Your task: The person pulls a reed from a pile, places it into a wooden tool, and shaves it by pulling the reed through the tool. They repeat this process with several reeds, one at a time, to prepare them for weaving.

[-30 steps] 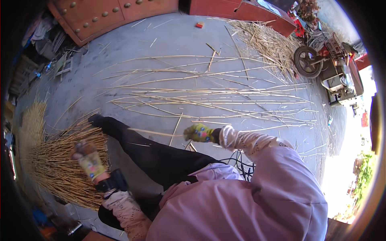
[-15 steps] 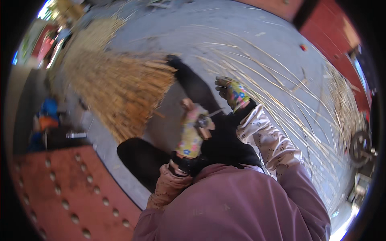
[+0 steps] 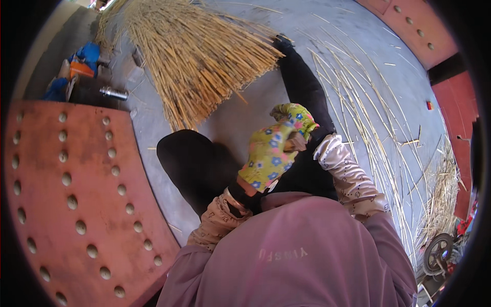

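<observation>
Over my lap, both hands meet in floral gloves. My left hand (image 3: pixel 268 156) is closed, its back turned up. A short brown, wood-like piece (image 3: pixel 295 143) sticks out of it; I cannot make out the rest. Against it, from the right, my right hand (image 3: pixel 296 115) curls inward, its fingers bent and partly hidden; whether it holds anything does not show. Beyond my hands a large sheaf of dry yellow stalks (image 3: pixel 204 61) lies on the floor, its cut ends fanned toward me between my legs.
Loose stalks (image 3: pixel 368 117) lie scattered on the grey floor to the right, with a straw heap (image 3: pixel 442 189) farther right. A red studded panel (image 3: pixel 76 204) fills the left side. A metal cylinder (image 3: pixel 113 93) and blue and orange items (image 3: pixel 84 61) are behind it. A small wheel (image 3: pixel 437 254) stands lower right.
My right hand has come in from being held apart with spread fingers and now meets the left. The whole view has swung left, so the sheaf sits higher and farther right.
</observation>
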Demonstrator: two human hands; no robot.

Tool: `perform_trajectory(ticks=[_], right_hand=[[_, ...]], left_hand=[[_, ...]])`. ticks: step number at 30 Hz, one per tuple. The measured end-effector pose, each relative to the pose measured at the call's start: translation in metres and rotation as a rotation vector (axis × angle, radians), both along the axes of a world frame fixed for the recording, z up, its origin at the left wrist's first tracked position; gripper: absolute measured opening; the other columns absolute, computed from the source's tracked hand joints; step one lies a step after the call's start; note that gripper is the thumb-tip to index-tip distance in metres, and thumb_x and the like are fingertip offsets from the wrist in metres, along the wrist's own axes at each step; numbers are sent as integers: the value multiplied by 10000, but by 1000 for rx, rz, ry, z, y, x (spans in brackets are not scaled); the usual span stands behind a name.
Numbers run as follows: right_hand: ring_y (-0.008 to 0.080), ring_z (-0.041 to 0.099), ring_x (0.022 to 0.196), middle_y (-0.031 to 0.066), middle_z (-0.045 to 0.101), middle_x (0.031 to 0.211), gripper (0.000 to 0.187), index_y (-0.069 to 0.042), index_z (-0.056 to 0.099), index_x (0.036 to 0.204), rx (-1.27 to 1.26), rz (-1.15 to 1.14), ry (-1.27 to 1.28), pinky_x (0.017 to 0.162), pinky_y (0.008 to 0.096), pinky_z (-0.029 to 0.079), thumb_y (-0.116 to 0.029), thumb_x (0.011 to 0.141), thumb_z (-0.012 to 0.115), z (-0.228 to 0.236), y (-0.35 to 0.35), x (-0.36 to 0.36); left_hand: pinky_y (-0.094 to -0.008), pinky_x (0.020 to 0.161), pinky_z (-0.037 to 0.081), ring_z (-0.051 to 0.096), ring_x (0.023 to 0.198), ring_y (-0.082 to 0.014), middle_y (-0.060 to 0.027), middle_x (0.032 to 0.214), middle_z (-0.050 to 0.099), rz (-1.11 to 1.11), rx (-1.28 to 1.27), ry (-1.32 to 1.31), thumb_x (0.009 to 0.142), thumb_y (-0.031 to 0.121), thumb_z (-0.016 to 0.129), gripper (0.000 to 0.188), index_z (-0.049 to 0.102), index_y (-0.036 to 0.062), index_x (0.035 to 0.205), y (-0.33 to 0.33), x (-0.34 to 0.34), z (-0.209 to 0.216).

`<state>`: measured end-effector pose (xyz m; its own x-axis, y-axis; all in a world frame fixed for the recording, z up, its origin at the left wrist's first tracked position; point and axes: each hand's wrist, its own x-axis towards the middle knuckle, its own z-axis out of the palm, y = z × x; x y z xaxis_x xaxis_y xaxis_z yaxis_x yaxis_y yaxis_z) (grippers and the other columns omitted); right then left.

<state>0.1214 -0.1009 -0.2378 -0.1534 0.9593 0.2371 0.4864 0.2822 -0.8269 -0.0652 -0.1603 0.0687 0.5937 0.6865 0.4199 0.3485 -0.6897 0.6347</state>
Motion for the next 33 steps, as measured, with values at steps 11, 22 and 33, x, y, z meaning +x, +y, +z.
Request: perform_trajectory(ticks=[11,22,33], right_hand=[[264,599,725,78,613,777,196,-122,588,890,-377,-51,-661,627,351,472,-183,711,537,202,-36,-91],[266,575,865,131,577,932,266,-115,565,972,-455,524,-99,688,345,458,-170,713,548,219,-87,-108],[270,566,880,126,572,949,293,-101,551,1019,-301,590,338,724,344,449,-153,731,544,272,-87,-143]], left_hand=[[-420,826,337,462,961,-269,-117,1041,497,192,-3,500,656,201,538,420,496,76,1055,-24,-57,-4],[-365,771,385,491,939,-229,-31,1066,513,-293,101,272,673,182,543,348,544,125,1016,-30,-57,-14],[-354,936,318,469,1043,-229,-117,1135,480,-583,-206,242,732,154,563,425,469,82,1140,19,-54,2]])
